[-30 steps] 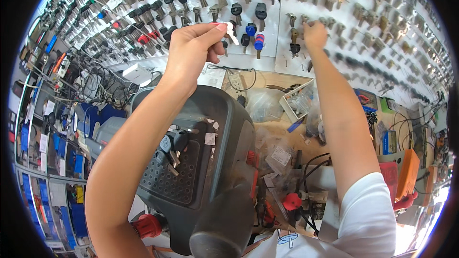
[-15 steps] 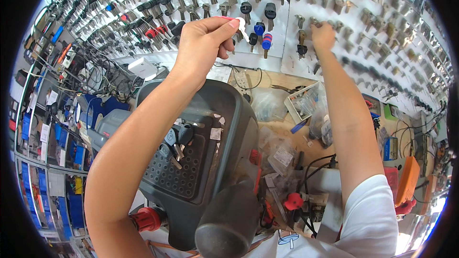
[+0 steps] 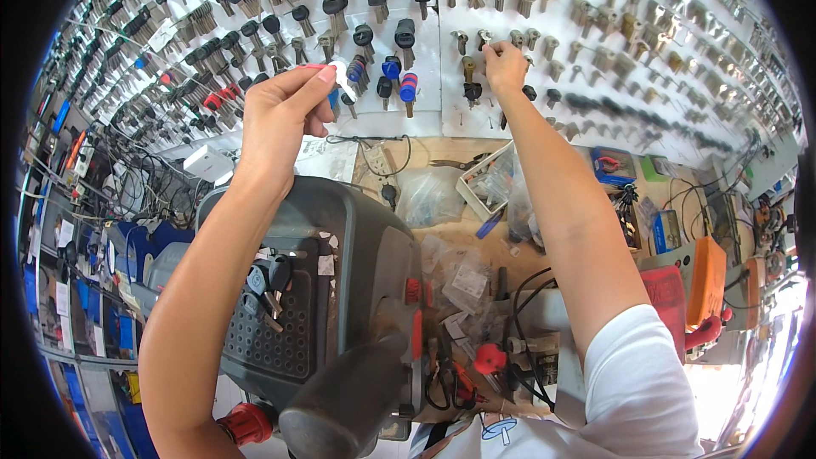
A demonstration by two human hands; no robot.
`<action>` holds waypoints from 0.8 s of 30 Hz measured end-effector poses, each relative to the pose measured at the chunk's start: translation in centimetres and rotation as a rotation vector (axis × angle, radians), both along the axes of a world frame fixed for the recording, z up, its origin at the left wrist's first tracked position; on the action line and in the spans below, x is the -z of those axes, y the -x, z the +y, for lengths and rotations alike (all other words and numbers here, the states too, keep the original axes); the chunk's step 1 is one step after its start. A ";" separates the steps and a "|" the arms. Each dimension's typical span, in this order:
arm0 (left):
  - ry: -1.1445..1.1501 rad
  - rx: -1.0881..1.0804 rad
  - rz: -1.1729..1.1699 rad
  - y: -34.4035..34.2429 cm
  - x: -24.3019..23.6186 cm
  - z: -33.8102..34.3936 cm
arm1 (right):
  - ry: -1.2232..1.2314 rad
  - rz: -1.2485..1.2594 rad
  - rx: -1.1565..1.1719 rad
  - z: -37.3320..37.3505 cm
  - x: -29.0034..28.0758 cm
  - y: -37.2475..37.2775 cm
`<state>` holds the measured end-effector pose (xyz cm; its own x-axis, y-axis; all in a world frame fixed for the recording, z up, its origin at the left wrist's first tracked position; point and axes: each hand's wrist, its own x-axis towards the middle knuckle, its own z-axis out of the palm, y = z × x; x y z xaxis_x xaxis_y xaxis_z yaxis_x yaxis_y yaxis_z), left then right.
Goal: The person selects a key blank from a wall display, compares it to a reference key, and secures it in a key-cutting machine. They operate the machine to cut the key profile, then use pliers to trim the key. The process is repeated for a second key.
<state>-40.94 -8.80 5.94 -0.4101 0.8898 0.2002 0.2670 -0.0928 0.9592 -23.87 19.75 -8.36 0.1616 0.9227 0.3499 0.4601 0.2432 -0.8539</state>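
My left hand (image 3: 289, 109) is raised in front of the key wall, thumb and forefinger pinching a bright silver key (image 3: 342, 76) whose blade points down. Glare whitens its head. Farther right, my right hand (image 3: 507, 66) reaches up to the wall with its fingers closed at a hanging silver key (image 3: 484, 36). The key's head shows above the fingertips; its blade is hidden by them. Between my hands hang a blue-and-red banded key (image 3: 408, 87) and a large black-headed key (image 3: 405, 37). A brass-coloured key (image 3: 468, 69) hangs just left of my right hand.
Below my left arm stands a grey machine (image 3: 357, 212) with a bunch of keys (image 3: 270, 280) on its perforated tray. Plastic bags (image 3: 429, 195), a white box of small parts (image 3: 467, 187) and black cables (image 3: 520, 323) lie on the bench. An orange case (image 3: 707, 280) stands at right.
The view has shifted right, so the wall and bench appear farther left. My left hand still pinches its key. My right hand stays at the wall, its fingers now at a silver key.
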 end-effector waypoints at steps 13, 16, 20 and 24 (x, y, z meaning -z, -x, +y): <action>-0.057 0.042 0.120 2.0 1.4 1.1 | 0.376 0.415 -0.162 -0.2 1.0 -0.9; -0.051 -0.065 0.081 5.9 3.9 3.2 | 0.009 -0.276 -0.059 -2.2 0.1 0.7; -0.132 -0.045 0.016 15.3 3.7 4.6 | -0.050 -0.044 -0.169 -12.7 -11.4 3.3; -0.017 -0.057 0.114 10.5 3.4 6.9 | -0.115 -0.275 -0.358 -20.0 -18.0 -6.0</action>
<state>-51.43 -1.91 2.50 -0.4332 0.8619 0.2635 0.3798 -0.0906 0.9206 -17.87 -0.22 9.67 -0.2728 0.8564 0.4383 0.5355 0.5137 -0.6703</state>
